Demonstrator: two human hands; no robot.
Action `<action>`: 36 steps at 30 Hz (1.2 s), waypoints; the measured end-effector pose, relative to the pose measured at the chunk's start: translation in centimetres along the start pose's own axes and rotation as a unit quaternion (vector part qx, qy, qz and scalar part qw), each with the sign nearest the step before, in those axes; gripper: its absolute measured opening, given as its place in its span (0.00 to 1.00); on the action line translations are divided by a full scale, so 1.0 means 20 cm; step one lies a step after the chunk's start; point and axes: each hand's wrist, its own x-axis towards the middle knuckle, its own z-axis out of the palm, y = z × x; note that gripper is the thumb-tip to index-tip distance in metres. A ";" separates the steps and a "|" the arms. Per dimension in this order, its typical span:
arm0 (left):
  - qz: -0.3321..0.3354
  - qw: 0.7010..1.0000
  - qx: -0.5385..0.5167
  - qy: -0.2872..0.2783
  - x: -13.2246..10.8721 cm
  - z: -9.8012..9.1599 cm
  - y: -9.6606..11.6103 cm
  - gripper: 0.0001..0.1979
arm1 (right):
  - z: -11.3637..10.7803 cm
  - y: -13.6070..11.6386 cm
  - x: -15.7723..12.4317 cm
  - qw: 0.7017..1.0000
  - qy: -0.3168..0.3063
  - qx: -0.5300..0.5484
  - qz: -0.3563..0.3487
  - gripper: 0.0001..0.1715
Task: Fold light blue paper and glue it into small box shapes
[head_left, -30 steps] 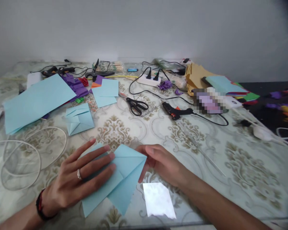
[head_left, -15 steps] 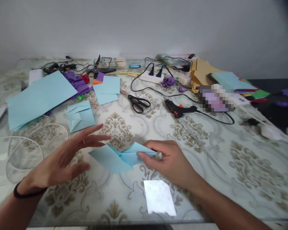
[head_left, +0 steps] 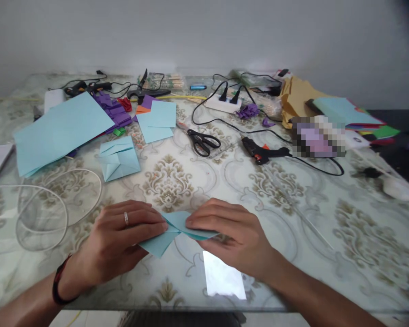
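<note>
A folded light-blue paper piece (head_left: 172, 229) lies on the patterned glass table (head_left: 293, 213) near the front edge. My left hand (head_left: 122, 236), with a ring and a dark wristband, lies flat with its fingers stretched over the paper's left half. My right hand (head_left: 230, 231) presses its fingers flat on the right half. The fingertips of both hands almost meet at the paper's middle. Most of the paper is hidden under the hands.
Another folded blue piece (head_left: 119, 159), a large blue sheet (head_left: 61, 131) and smaller blue sheets (head_left: 157, 120) lie behind. Black scissors (head_left: 202, 141), a glue gun (head_left: 262, 152), a power strip (head_left: 223, 103), purple scraps (head_left: 114, 111), white cable loops (head_left: 47, 204) and stacked coloured paper (head_left: 347, 116) surround them.
My left hand lifted off the paper, my right hand turned the piece, and now both hands press it flat on the table. The view has shifted slightly.
</note>
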 end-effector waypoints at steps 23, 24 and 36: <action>-0.004 1.000 0.013 -0.005 -0.02 0.11 0.05 0.06 | 0.09 -0.06 0.01 0.999 -0.001 -0.041 -0.001 0.07; -0.014 1.000 0.006 -0.002 -0.01 0.10 0.06 0.05 | 0.08 -0.06 0.01 0.999 -0.005 -0.029 0.011 0.06; -0.308 0.946 -0.093 -0.027 0.02 -0.01 0.01 0.05 | -0.13 0.00 0.05 0.956 0.038 0.066 0.283 0.06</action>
